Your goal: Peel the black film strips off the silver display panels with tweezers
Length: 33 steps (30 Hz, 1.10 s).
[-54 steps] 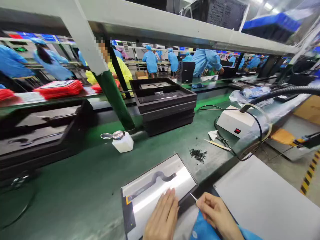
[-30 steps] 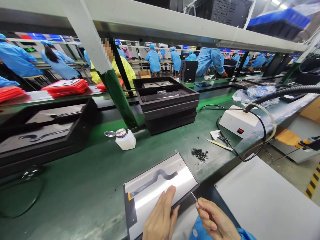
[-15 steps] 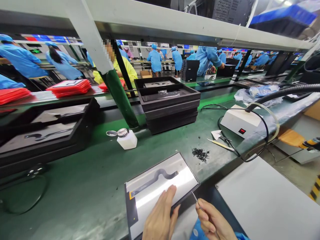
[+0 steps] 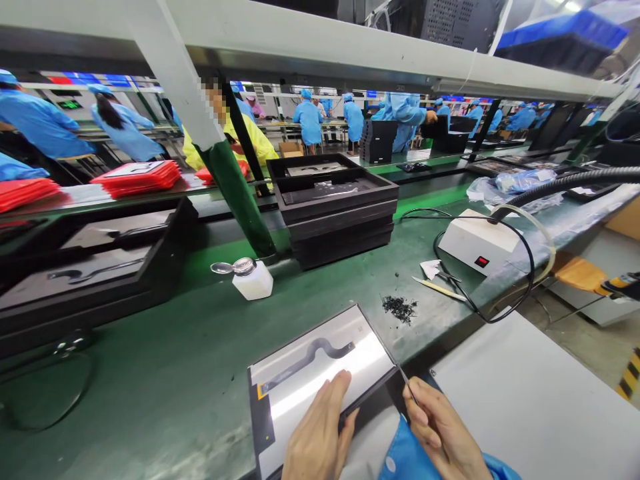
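Observation:
A tablet-sized LCD screen panel (image 4: 295, 400) lies with its silvery back up, tilted at the bench's front edge; a dark flex cable (image 4: 320, 348) curves over it. My left hand (image 4: 317, 427) spreads its fingers over the near side, thumb at the near edge, gripping the panel. Pinched in my right hand (image 4: 435, 420) are slim metal tweezers (image 4: 406, 379), whose tip meets the panel's right corner. Just beyond that corner sits a heap of black scraps (image 4: 399, 309) on the green bench (image 4: 165, 380).
A white pump bottle (image 4: 253, 280) with its lid up stands behind the panel. Black trays (image 4: 345, 230) are stacked at the back, with another tray (image 4: 165, 280) at left. At right are a yellow-handled blade (image 4: 440, 289), a white box (image 4: 475, 243) and a hose. Co-workers sit beyond.
My right hand has shifted slightly right and up, bringing the tweezers from the near edge to the panel's right corner. My left hand and the panel have stayed nearly still.

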Tool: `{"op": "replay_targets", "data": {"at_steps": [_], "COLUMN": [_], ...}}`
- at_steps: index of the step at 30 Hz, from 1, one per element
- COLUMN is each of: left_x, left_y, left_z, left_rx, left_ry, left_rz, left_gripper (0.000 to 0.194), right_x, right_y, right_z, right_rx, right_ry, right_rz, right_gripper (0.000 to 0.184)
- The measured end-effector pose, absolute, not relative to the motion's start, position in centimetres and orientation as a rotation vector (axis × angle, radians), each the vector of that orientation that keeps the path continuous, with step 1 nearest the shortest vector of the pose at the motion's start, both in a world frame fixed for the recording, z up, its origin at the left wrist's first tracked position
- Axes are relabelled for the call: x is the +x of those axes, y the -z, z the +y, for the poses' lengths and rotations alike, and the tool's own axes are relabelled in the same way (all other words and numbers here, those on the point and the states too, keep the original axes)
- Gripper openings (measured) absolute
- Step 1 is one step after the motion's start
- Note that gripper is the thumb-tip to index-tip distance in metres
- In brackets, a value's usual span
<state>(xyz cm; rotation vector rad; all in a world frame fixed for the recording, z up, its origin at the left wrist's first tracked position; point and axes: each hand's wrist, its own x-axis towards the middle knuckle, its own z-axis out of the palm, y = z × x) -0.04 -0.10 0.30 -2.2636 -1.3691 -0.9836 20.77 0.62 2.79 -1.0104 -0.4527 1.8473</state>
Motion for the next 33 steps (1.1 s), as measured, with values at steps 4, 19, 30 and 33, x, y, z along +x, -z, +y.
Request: {"op": "replay_targets", "data": {"at_steps": [4, 19, 30, 33], "left_x": [0.2, 3.2, 7.9, 8.0], "left_y": [0.4, -5.7, -5.5, -5.6], "left_z": [-0.2, 3.8, 9.8, 10.6], "left_rx": [-2.247, -2.599, -2.887, -2.768], "left_ry": [1.024, 1.11, 1.128, 1.117], "left_rz": [-1.368, -1.446, -1.784, -1.863], "left_gripper": [0.039, 0.022, 0.024, 0.027], "right_x": [21.1, 23.3, 24.4, 24.7], "right_y": [-2.1, -1.6, -1.7, -1.3], "right_z": [0.5, 3.0, 3.9, 3.7], "right_rx": [-1.12, -1.458, -1.318, -1.353], "right_ry": [-1.76, -0.876, -0.543, -0.563], "right_rz": [-0.646, -1.398, -1.672, -1.629], "right_gripper": [0.051, 0.041, 0.013, 0.016]}}
